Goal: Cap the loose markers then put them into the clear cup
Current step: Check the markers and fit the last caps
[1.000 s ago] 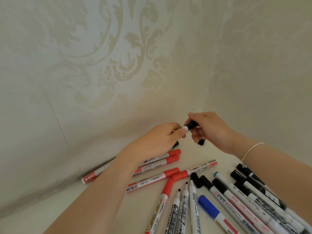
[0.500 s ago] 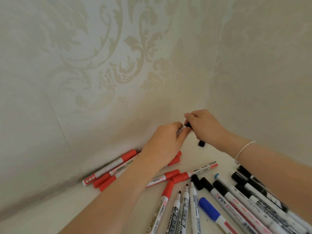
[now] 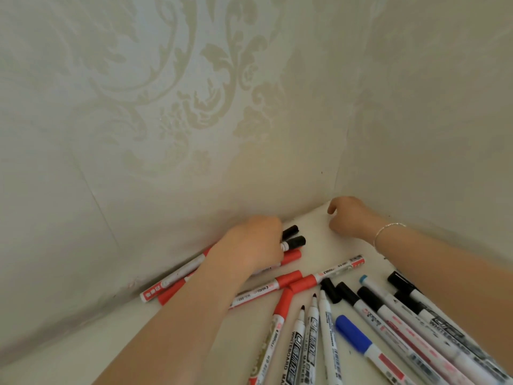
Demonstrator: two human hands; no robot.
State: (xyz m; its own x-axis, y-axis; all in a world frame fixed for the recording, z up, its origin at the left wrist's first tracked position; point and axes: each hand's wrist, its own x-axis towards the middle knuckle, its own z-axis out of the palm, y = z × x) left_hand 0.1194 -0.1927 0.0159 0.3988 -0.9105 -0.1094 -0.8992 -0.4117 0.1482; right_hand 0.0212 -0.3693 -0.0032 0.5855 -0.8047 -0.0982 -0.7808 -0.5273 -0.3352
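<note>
L hand (image 3: 254, 243) lay knuckles-up over the red markers (image 3: 177, 276) by the wall, fingers curled round a black-capped marker (image 3: 294, 242); a 2nd black cap (image 3: 290, 230) just behind it. R hand (image 3: 350, 215) sat near the corner, fingers loosely curled, holding nothing visible. Uncapped markers (image 3: 313, 323) and a blue-capped one (image 3: 352, 336) lay on the white table (image 3: 319, 254) in front.

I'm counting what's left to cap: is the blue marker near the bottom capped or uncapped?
Capped. The blue marker lies flat on the table with a blue cap covering its upper end; no tip shows.
</note>
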